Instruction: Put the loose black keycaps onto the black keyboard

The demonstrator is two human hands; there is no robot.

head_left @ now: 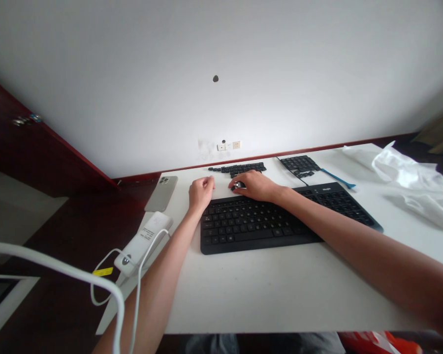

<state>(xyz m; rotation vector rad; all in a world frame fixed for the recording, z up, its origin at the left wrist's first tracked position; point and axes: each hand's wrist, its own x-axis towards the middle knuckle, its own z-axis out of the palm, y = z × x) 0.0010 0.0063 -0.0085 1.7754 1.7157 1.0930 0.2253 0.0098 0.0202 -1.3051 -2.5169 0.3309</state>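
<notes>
A black keyboard (254, 237) lies on the white table, some of its key positions bare of keycaps. Beyond its top left corner, my left hand (201, 194) is closed, thumb against curled fingers; whatever it may hold is hidden. My right hand (258, 186) reaches over the keyboard's top edge with thumb and fingers pinched around a small black keycap (233, 188), partly covered by the fingers. Behind that hand, loose black keycaps (243, 169) lie in rows. Another group of keycaps (300, 163) sits farther right, close to the keyboard's cable.
A blue stick-like tool (337, 178) lies behind the keyboard. White plastic bags (402, 169) cover the table's right side. At the left edge are a phone (161, 193) and a white power strip (143, 242) with cables. A wall with sockets (229, 146) stands behind.
</notes>
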